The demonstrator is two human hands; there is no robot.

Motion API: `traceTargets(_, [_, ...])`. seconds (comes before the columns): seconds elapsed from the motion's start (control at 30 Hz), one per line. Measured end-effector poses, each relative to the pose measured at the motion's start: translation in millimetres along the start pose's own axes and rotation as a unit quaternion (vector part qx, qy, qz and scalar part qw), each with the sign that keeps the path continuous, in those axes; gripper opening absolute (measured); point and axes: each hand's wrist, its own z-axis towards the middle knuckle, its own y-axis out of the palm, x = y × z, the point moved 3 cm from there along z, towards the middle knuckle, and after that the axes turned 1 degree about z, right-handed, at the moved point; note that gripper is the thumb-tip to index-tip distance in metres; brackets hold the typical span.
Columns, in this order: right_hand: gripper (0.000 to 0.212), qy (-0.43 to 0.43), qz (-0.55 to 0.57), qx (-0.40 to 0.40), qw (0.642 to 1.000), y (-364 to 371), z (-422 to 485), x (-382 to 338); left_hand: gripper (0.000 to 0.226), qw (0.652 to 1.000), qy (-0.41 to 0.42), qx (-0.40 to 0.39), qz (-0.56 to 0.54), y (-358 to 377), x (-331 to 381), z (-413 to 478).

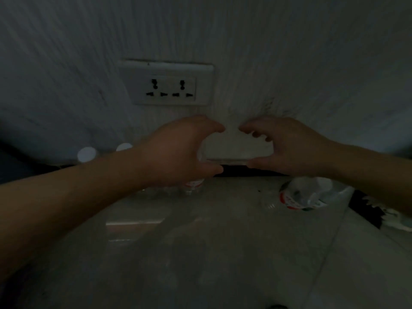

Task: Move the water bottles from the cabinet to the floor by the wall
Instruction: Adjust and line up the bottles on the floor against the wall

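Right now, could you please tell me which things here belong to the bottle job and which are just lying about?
Job: the near bottle, with the left hand cupped round it; the right bottle on the floor; two white caps, probably more bottles.
Lying about: wall socket; dark strip at the wall's foot.

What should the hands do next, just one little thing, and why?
Probably lift the left hand off the bottle beneath it. That bottle already seems to stand on the floor by the wall, next to two white caps, and the right hand holds nothing. It is too dark to tell whether the left hand grips it.
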Motion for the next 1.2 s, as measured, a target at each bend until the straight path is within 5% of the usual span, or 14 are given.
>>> traceTargets(0.57, [0.078,0.113,0.029,0.009,0.993,-18,-109,95,0.076,0.991,0.108,-0.073,0.008,68,92,73])
traceTargets(0.77, [0.077,0.158,0.047,0.001,0.986,-9,-135,124,0.054,0.984,0.142,-0.104,-0.003,101,115,98])
traceTargets(0.97, [0.067,0.157,0.069,0.012,0.985,-1,-150,140,0.066,0.98,0.14,-0.144,0.003,131,126,111])
traceTargets(1.2, [0.05,0.151,0.062,0.05,0.985,6,-152,152,0.032,0.977,0.148,-0.15,-0.02,144,133,121])
